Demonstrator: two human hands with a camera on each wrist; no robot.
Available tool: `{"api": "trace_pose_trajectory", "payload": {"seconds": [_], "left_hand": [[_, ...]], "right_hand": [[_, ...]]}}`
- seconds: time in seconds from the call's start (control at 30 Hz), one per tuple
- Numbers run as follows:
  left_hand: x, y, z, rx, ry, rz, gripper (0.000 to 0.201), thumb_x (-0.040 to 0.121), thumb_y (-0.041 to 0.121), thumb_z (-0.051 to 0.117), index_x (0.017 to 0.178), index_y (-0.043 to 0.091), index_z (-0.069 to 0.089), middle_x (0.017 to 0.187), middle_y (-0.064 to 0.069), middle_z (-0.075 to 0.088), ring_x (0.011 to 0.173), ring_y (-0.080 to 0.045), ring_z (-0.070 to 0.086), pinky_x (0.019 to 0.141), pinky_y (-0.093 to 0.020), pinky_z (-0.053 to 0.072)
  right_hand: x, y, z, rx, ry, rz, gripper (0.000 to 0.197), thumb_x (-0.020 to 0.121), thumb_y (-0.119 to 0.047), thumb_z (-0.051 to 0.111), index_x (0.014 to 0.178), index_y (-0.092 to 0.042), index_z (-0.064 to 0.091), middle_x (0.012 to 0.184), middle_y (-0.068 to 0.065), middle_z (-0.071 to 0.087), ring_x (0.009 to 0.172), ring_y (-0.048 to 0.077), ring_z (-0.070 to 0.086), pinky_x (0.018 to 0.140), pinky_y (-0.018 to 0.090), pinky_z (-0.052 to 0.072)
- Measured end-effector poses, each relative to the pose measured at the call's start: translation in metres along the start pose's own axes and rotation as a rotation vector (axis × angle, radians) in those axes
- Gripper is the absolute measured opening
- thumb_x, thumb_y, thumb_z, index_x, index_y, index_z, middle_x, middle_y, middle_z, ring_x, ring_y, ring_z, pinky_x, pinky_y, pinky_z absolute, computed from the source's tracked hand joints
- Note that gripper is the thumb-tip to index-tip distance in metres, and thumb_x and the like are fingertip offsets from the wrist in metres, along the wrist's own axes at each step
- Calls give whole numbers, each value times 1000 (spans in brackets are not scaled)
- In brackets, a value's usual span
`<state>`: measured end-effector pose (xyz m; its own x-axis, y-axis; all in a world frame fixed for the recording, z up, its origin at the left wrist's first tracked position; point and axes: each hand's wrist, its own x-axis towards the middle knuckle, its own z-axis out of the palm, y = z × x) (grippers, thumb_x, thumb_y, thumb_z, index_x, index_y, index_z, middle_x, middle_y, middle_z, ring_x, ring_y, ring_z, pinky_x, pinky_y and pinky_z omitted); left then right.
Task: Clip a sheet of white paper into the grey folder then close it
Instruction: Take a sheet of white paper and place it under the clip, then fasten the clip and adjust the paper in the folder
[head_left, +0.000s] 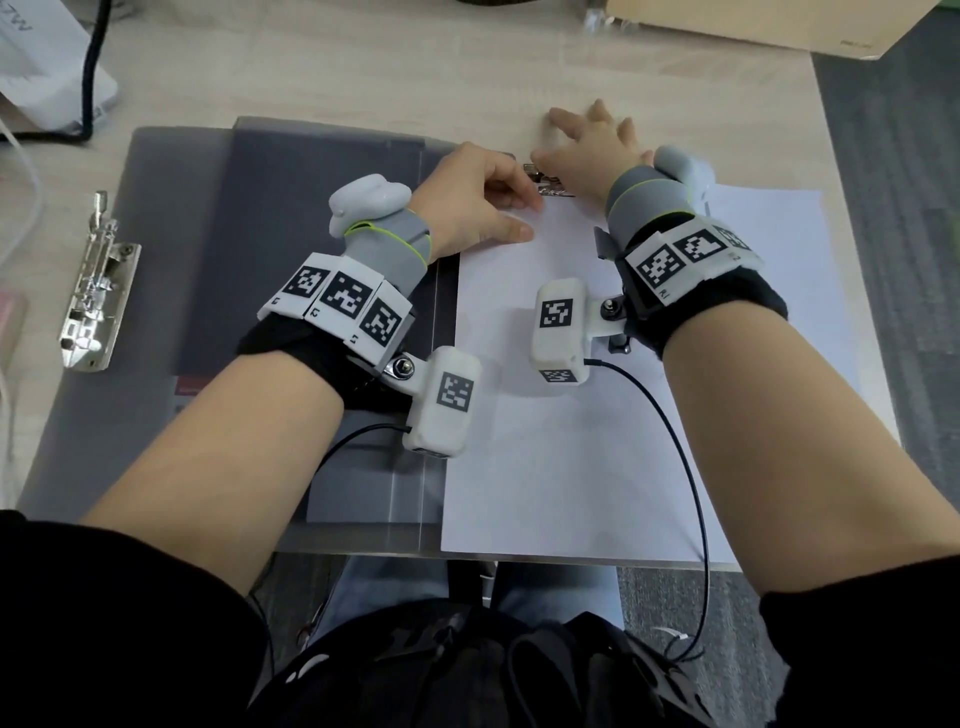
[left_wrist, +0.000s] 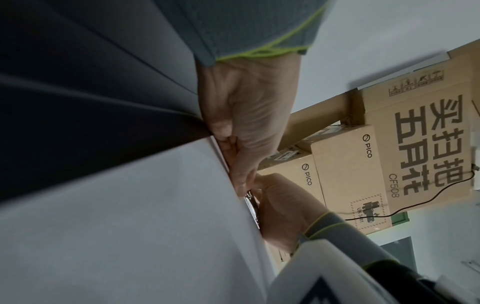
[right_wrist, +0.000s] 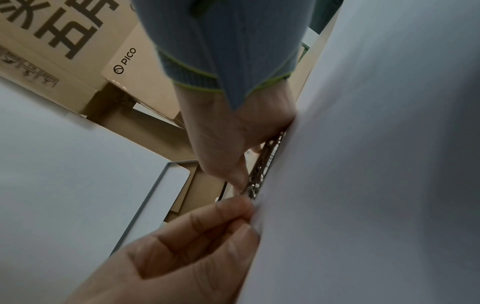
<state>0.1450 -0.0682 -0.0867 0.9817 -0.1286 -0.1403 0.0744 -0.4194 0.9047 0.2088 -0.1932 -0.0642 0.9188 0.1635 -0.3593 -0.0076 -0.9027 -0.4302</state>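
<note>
The grey folder (head_left: 156, 260) lies open on the table. A white paper sheet (head_left: 571, 441) covers its right half, and a metal clip (head_left: 550, 184) sits at the sheet's top edge. My left hand (head_left: 524, 215) has curled fingers at the paper's top left edge, with the thumb lying on the sheet. In the right wrist view those fingers pinch the paper's edge (right_wrist: 255, 214). My right hand (head_left: 571, 140) is over the clip with its fingers spread beyond it. Its thumb presses beside the clip (right_wrist: 262, 164). The clip's jaw is hidden by both hands.
A second metal lever clip (head_left: 91, 291) sits on the folder's left flap. A white box (head_left: 52, 67) and a black cable (head_left: 96, 62) are at the upper left, a cardboard box (head_left: 753, 21) at the top right. The table ends at the right by grey carpet (head_left: 893, 208).
</note>
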Motion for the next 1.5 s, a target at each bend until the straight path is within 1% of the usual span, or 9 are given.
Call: {"api": "trace_pose_trajectory", "payload": {"seconds": [0.17, 0.23, 0.33, 0.53, 0.97, 1.03, 1.1, 1.27, 1.5], "left_hand": [[-2, 7, 6, 107, -5, -8, 32, 74, -3, 68, 105, 1, 65, 94, -2, 63, 90, -14, 58, 98, -27, 48], [-4, 11, 11, 205, -7, -8, 32, 77, -1, 64, 107, 7, 66, 103, -6, 60, 102, -19, 57, 103, -34, 45], [-10, 19, 20, 375, -30, -27, 37, 83, 3, 55, 115, 19, 64, 127, -10, 49, 127, -25, 40, 112, -32, 31], [-39, 35, 31, 545, -170, -47, 53, 82, 14, 64, 132, 22, 49, 153, -3, 27, 143, -20, 21, 114, -30, 20], [-75, 52, 83, 524, -270, -17, 49, 79, 18, 69, 126, 20, 54, 155, -2, 28, 147, -21, 14, 116, -34, 16], [-97, 77, 142, 516, -369, 91, 46, 80, 20, 68, 125, 21, 55, 154, -3, 30, 146, -22, 18, 114, -33, 17], [-100, 79, 147, 537, -360, 110, 44, 81, 20, 66, 124, 21, 56, 155, -1, 30, 147, -20, 16, 116, -35, 15], [-95, 56, 141, 381, -278, 91, 39, 80, 12, 66, 118, 20, 61, 154, 4, 31, 149, -15, 7, 121, -44, 3], [-91, 51, 139, 343, -317, 90, 40, 80, 11, 67, 119, 19, 60, 154, 5, 31, 149, -13, 6, 121, -45, 2]], "right_hand": [[-11, 11, -2, 28, 159, 7, 50, 93, -35, 43, 141, -19, 41, 150, 9, 36, 142, 24, 27, 118, 36, 19], [-20, 16, 2, 85, 238, 11, 52, 92, -35, 45, 141, -20, 40, 151, 7, 34, 142, 23, 26, 117, 40, 18], [-37, 26, 2, 159, 258, -3, 55, 89, -29, 52, 141, -16, 39, 152, 8, 31, 142, 25, 27, 117, 40, 21], [-75, 57, -3, 299, 241, 42, 52, 87, -22, 56, 137, -15, 45, 145, 7, 40, 131, 23, 44, 105, 28, 38], [-153, 112, -1, 298, 289, 249, 55, 89, -21, 56, 140, -9, 39, 146, 11, 41, 134, 29, 40, 109, 36, 36], [-208, 172, -12, 272, 397, 366, 54, 89, -21, 55, 138, -5, 40, 144, 15, 43, 132, 33, 42, 107, 40, 38], [-207, 185, -7, 232, 392, 403, 54, 89, -22, 54, 137, -4, 39, 142, 16, 44, 131, 35, 43, 106, 42, 39], [-211, 178, 1, 196, 398, 374, 59, 82, -32, 56, 137, -18, 40, 140, 10, 46, 125, 33, 48, 99, 46, 45], [-212, 183, 5, 195, 487, 298, 54, 83, -12, 52, 137, -11, 41, 139, 14, 45, 130, 31, 39, 100, 40, 42]]}}
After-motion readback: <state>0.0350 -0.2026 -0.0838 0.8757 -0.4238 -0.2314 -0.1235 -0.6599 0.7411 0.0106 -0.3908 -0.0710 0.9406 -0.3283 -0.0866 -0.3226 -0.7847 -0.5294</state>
